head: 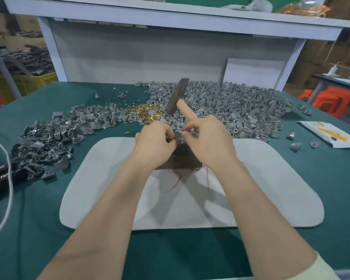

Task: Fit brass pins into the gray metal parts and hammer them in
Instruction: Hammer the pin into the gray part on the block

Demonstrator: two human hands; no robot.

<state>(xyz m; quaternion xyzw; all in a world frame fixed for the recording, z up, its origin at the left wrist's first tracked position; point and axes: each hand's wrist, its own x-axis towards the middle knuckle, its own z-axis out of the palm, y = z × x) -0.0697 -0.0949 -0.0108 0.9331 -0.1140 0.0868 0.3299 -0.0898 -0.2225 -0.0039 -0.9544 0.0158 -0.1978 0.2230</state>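
My left hand [155, 141] and my right hand [207, 139] meet over a dark block [182, 158] at the far edge of a white mat [271, 188]. Both pinch a small gray metal part [179, 134] between their fingertips. My right hand also grips a hammer [179, 98] by its wooden handle, with the dark head pointing up and away. A heap of brass pins [144, 113] lies just beyond my left hand. A large pile of gray parts [230, 106] spreads behind and to the right. Any pin in the held part is hidden by my fingers.
A second pile of gray parts [49, 138] lies left on the green table [331, 199]. A white packet [331, 136] sits at the right, a white cable [6, 178] at the left edge. A shelf frame [170, 15] rises behind. Red thread [176, 180] lies on the mat.
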